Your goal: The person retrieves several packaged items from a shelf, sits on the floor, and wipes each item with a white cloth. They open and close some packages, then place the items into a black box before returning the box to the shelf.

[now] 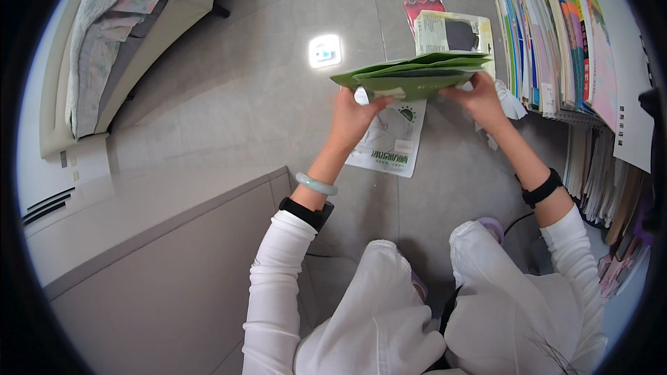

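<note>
Both hands hold a stack of thin green packets above the floor, its layers slightly fanned along the far edge. I cannot make out whether they are pouches or folded sheets. My left hand grips the near left end, thumb on the near face. At the right end my right hand pinches the stack. Beneath it on the floor lies a flat white bag with green print and a clear window, partly hidden. Just beyond is a pale box with a dark shape on it, and a red packet lies behind that.
On the right stands a shelf packed with upright books. Crumpled white plastic lies beside it. A bright white square shows on the tiled floor. To the left are a low cabinet and a bed.
</note>
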Demonstrator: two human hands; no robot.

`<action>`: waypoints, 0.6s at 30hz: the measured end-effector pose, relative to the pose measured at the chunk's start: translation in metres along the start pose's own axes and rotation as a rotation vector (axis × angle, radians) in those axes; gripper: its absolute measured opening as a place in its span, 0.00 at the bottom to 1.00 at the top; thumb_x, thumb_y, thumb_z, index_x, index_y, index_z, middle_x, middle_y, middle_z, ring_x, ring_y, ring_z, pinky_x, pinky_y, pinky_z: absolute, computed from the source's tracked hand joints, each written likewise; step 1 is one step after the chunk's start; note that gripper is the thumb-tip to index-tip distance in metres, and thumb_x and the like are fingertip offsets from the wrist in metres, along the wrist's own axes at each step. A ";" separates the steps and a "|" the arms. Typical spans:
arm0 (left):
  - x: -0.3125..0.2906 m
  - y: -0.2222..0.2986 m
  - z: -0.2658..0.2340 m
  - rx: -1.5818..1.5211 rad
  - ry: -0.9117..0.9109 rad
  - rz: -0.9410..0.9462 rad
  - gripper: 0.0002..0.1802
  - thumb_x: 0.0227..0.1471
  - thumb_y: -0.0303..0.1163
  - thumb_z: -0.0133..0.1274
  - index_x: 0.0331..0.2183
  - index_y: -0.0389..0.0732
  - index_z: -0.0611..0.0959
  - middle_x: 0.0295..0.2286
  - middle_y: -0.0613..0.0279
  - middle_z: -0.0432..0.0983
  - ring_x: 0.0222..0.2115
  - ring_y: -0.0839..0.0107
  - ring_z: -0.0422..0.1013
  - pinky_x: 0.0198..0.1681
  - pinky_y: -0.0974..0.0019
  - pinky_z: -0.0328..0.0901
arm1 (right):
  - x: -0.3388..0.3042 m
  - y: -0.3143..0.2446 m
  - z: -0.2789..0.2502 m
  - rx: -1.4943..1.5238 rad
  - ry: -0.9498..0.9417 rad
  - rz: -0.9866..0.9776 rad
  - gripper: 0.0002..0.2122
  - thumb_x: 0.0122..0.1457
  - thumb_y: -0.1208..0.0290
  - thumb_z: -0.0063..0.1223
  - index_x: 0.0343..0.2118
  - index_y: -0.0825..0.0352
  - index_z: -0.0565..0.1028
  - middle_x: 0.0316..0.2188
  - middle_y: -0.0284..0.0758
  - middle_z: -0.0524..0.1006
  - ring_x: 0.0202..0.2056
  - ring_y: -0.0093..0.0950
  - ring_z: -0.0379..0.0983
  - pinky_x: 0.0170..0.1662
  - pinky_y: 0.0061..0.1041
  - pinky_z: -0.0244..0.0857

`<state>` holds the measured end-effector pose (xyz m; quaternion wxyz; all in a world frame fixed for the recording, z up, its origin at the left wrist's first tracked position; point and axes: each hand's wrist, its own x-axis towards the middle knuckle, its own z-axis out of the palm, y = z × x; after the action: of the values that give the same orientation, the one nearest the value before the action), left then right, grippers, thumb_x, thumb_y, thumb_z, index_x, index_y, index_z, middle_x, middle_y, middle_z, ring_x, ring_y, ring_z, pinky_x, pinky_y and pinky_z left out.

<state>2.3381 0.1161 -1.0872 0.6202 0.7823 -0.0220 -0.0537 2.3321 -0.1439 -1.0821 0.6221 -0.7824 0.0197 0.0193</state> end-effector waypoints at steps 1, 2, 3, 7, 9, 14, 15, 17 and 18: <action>-0.004 -0.012 0.001 0.013 -0.005 -0.063 0.31 0.41 0.27 0.68 0.49 0.35 0.76 0.43 0.58 0.78 0.45 0.64 0.73 0.52 0.64 0.65 | 0.000 0.009 0.000 0.019 -0.034 -0.032 0.23 0.47 0.77 0.68 0.47 0.70 0.74 0.46 0.35 0.77 0.48 0.27 0.72 0.53 0.26 0.63; -0.005 -0.021 0.002 -0.030 -0.036 -0.014 0.32 0.42 0.26 0.68 0.50 0.35 0.74 0.44 0.58 0.77 0.46 0.64 0.73 0.52 0.64 0.65 | 0.000 0.016 0.000 0.025 -0.063 -0.060 0.24 0.47 0.76 0.68 0.49 0.69 0.74 0.47 0.34 0.77 0.49 0.27 0.71 0.54 0.26 0.62; -0.005 -0.027 0.003 -0.040 -0.072 -0.028 0.33 0.43 0.26 0.67 0.52 0.36 0.73 0.46 0.58 0.76 0.46 0.65 0.73 0.52 0.65 0.65 | 0.001 0.020 0.000 0.023 -0.089 -0.011 0.24 0.47 0.76 0.68 0.49 0.69 0.74 0.48 0.35 0.76 0.49 0.28 0.71 0.55 0.27 0.62; 0.003 -0.024 0.011 -0.091 -0.167 -0.198 0.31 0.44 0.26 0.66 0.51 0.35 0.74 0.45 0.58 0.77 0.46 0.69 0.72 0.50 0.66 0.66 | 0.005 0.021 0.006 -0.062 -0.109 0.118 0.27 0.48 0.73 0.67 0.52 0.72 0.69 0.46 0.41 0.78 0.48 0.31 0.73 0.52 0.29 0.64; 0.009 -0.014 0.012 -0.160 -0.137 -0.296 0.29 0.44 0.26 0.66 0.49 0.34 0.75 0.44 0.57 0.77 0.45 0.71 0.73 0.48 0.67 0.67 | 0.008 0.014 0.011 -0.093 -0.095 0.125 0.27 0.49 0.73 0.66 0.52 0.73 0.69 0.45 0.42 0.78 0.49 0.32 0.73 0.53 0.30 0.64; 0.008 0.005 -0.035 -0.156 -0.217 -0.334 0.31 0.45 0.27 0.66 0.50 0.35 0.73 0.44 0.56 0.76 0.44 0.71 0.73 0.46 0.65 0.70 | 0.002 -0.016 0.014 0.221 -0.248 0.087 0.23 0.55 0.69 0.63 0.52 0.72 0.69 0.44 0.36 0.78 0.43 0.25 0.76 0.49 0.28 0.69; 0.004 0.003 -0.045 -0.229 -0.229 -0.322 0.32 0.45 0.27 0.66 0.51 0.35 0.72 0.45 0.55 0.76 0.44 0.70 0.74 0.45 0.65 0.71 | -0.003 -0.023 0.016 0.131 -0.306 0.008 0.22 0.56 0.70 0.62 0.52 0.71 0.69 0.44 0.36 0.78 0.44 0.24 0.74 0.49 0.27 0.68; -0.013 -0.007 -0.054 -0.410 -0.137 -0.400 0.33 0.47 0.28 0.65 0.54 0.37 0.70 0.46 0.56 0.75 0.44 0.69 0.74 0.47 0.64 0.71 | -0.015 -0.031 0.029 0.380 -0.432 0.037 0.21 0.60 0.67 0.59 0.53 0.71 0.68 0.44 0.34 0.77 0.45 0.23 0.72 0.50 0.25 0.67; -0.021 -0.013 -0.059 -0.533 -0.115 -0.401 0.34 0.47 0.29 0.64 0.55 0.38 0.68 0.46 0.56 0.75 0.44 0.68 0.74 0.47 0.63 0.71 | -0.023 -0.032 0.035 0.366 -0.439 0.169 0.21 0.63 0.63 0.55 0.54 0.71 0.67 0.45 0.32 0.75 0.46 0.22 0.70 0.52 0.25 0.65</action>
<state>2.3239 0.1787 -1.0853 0.7778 0.5771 0.1122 -0.2223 2.3106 -0.1029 -1.0577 0.7386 -0.6298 -0.0469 0.2358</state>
